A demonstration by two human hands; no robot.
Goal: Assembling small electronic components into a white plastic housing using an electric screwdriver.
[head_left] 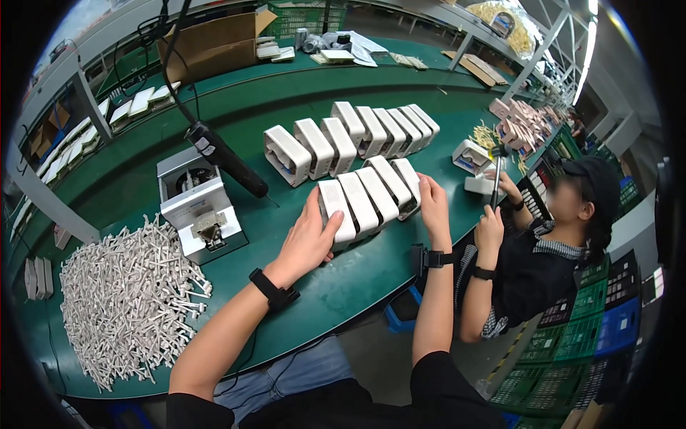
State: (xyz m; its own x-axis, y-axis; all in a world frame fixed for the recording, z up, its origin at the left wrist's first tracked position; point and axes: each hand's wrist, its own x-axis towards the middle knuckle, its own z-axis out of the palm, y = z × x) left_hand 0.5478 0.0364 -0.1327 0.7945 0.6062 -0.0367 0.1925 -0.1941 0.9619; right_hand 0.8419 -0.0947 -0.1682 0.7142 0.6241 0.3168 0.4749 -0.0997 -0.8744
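- The left hand (pixel 309 239) lay flat against the near end of a row of white casings (pixel 371 196), fingers spread open on the end casing, its grip pinching nothing.
- The right hand (pixel 434 209) pressed the far end of the same row, fingers straight against the last casing; the two hands squeezed the row between them.
- That row stood on the green worktop (pixel 343 286), near its front edge, casings upright and touching side by side.
- Left of the hands a heap of pale pins (pixel 125 300) lay on the worktop, with a small white machine (pixel 200 207) just beyond it.
- A black driver (pixel 225 159) hung tilted on its cable above the machine.
- Behind the held row stood a second row of casings (pixel 350 139), well apart from both hands.
- To the right a co-worker (pixel 550 257) in a black cap sat at the worktop, holding a tool upright.
- Farthest back sat a cardboard box (pixel 214 43).
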